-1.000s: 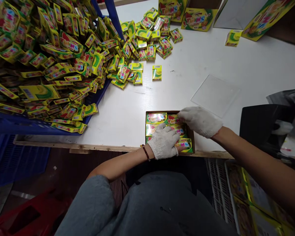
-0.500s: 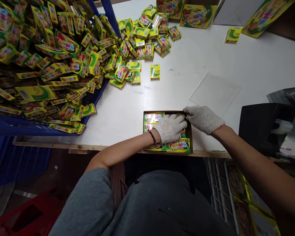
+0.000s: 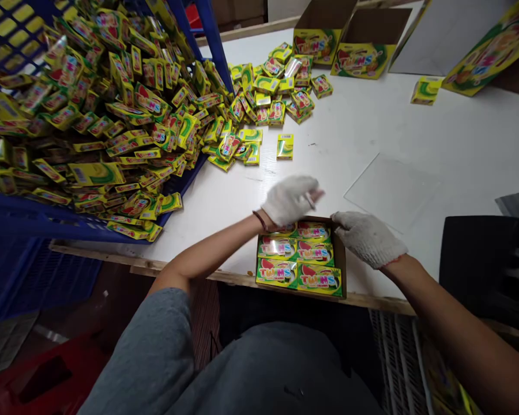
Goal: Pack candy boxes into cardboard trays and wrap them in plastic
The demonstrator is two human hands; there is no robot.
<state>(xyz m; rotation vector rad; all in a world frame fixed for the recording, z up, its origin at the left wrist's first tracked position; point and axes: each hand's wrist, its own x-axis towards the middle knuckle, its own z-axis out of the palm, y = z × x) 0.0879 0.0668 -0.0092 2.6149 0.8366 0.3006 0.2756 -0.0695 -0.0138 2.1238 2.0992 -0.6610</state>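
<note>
A shallow brown carton tray [image 3: 341, 253] at the table's near edge holds rows of yellow TWINS packets [image 3: 300, 262]. My right hand [image 3: 367, 237], in a white knit glove, rests on the tray's far right corner with its fingers curled over the rim. My left hand [image 3: 290, 199], also gloved, hovers just above the tray's far left edge, slightly blurred, fingers loosely spread and holding nothing I can see. A single loose packet [image 3: 285, 146] lies on the white table beyond it.
A tilted blue crate [image 3: 34, 216] at the left spills a big heap of yellow packets [image 3: 125, 115] across the table. A clear plastic sheet [image 3: 391, 187] lies right of the tray. Open printed cartons [image 3: 354, 49] stand at the back. A black object [image 3: 480, 253] sits at right.
My left hand has lifted off the packets in the tray and moved away toward the far left. The right hand stays at the tray's corner. The camera has tilted up.
</note>
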